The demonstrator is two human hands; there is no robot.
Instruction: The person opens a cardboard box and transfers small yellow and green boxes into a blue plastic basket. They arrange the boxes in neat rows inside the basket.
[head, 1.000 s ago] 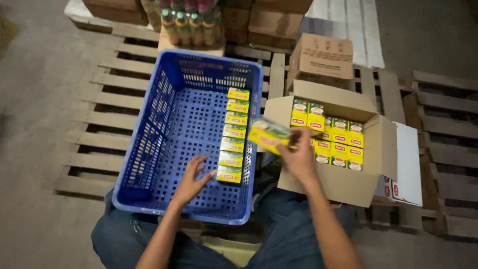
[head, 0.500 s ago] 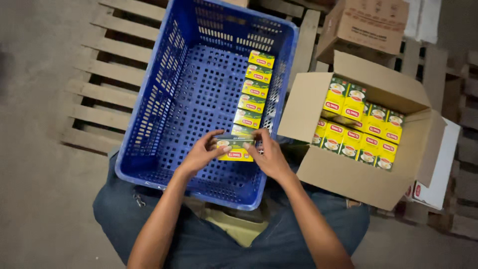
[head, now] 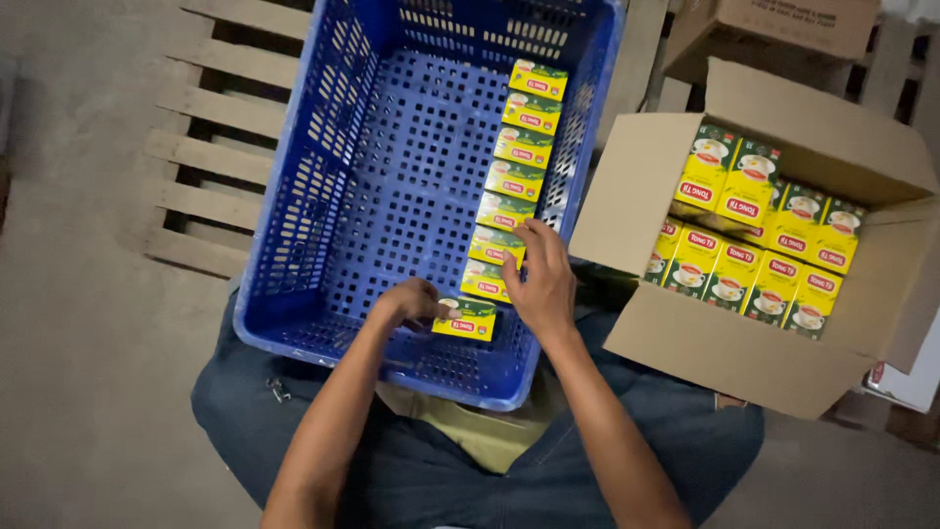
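Note:
A blue slotted plastic crate lies on a wooden pallet in front of me. A row of several small yellow-and-green boxes runs along its right inner wall. The nearest small box lies at the near end of that row. My left hand grips its left end. My right hand rests with spread fingers over the row just beyond it, touching the boxes. To the right, an open cardboard carton holds more of the same yellow boxes.
The wooden pallet shows to the left of the crate, on a grey concrete floor. A closed cardboard box stands behind the open carton. My knees in dark trousers sit against the crate's near rim.
The box held in both hands has come down onto the crate floor at the near end of the row. My right hand let go and shifted up onto the row.

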